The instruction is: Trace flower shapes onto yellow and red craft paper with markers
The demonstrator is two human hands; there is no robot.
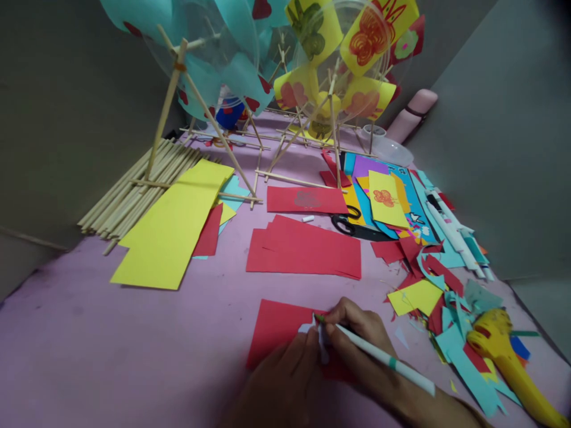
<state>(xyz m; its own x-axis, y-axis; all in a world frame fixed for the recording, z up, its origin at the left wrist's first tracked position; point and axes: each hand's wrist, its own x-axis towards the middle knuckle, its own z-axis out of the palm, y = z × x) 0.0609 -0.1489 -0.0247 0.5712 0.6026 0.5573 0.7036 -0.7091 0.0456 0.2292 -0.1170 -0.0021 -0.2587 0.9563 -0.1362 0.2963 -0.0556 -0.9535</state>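
Observation:
A white felt-tip pen with a green band (382,355) is gripped in my right hand (363,345), its tip at a small pale paper cut-out (306,327). That cut-out lies on a red paper rectangle (273,327) near the front of the table. My left hand (285,380) rests on the red paper with its fingers laid out flat, fingertips against the cut-out. Both hands hide much of the cut-out and the paper's lower part. Just beyond lie stacked red paper strips (303,249) and a red strip with a drawing (285,199).
Yellow paper strips (167,232) and a bundle of sticks (134,184) lie left. Stick frames with decorated plastic discs (332,89) stand behind. Scissors (345,223), paper scraps (417,294), markers (450,229) and a yellow glue gun (508,356) are to the right.

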